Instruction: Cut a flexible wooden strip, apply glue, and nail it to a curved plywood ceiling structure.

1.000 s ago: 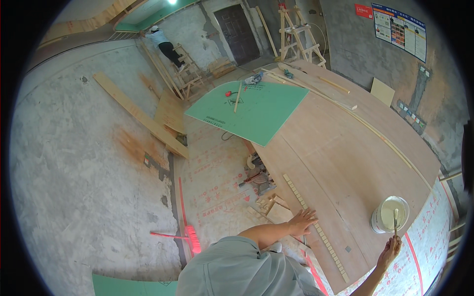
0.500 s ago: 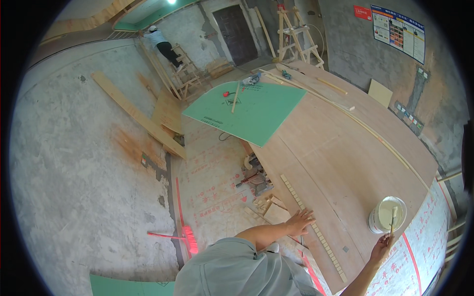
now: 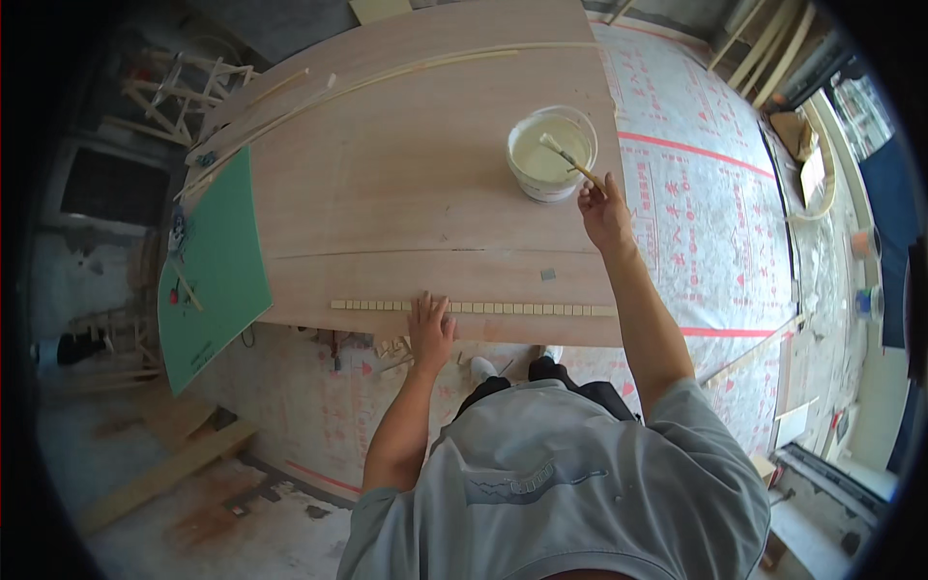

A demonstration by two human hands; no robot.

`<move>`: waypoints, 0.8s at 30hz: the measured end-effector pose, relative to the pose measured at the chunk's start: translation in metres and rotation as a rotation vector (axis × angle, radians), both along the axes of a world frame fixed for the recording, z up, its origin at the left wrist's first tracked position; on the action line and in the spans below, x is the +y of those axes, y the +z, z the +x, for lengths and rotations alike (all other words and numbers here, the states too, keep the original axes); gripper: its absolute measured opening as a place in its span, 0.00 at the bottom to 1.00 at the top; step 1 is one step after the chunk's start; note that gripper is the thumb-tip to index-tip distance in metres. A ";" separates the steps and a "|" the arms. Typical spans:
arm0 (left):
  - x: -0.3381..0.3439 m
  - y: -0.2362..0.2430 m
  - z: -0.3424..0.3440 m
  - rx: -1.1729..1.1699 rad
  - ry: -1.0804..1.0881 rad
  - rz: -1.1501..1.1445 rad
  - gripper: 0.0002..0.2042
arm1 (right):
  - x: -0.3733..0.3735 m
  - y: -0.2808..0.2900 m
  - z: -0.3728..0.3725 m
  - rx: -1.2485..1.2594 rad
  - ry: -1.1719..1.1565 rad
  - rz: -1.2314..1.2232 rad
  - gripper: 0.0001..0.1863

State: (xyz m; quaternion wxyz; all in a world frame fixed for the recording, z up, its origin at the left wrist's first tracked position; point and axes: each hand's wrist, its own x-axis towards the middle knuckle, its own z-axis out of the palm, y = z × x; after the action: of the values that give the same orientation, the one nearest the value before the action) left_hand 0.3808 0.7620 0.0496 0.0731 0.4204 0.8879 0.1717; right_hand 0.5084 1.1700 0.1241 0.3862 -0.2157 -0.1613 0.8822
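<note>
Brush over bucket, nearer the view's centre than before

Grn board w/ stick on top; dk door, L; plank lwr L.

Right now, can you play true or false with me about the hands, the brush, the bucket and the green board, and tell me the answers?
1. The right hand is holding a brush. True.
2. The bucket is down on the floor. False: the bucket stands on the wooden tabletop.
3. The left hand's fingers reach over the row of small pale squares. True.
4. The green board is on the right of the picture. False: the green board is on the left.
</note>
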 end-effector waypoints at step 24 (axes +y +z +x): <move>0.048 0.014 -0.003 0.012 -0.531 0.208 0.17 | -0.131 0.055 0.229 -0.239 -0.231 0.285 0.13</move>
State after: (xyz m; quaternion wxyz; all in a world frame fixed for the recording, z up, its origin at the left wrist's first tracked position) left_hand 0.3775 0.8100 0.0634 0.0668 0.6447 0.7245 0.2344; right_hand 0.7376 1.0393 0.1787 0.4892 -0.2793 -0.3032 0.7686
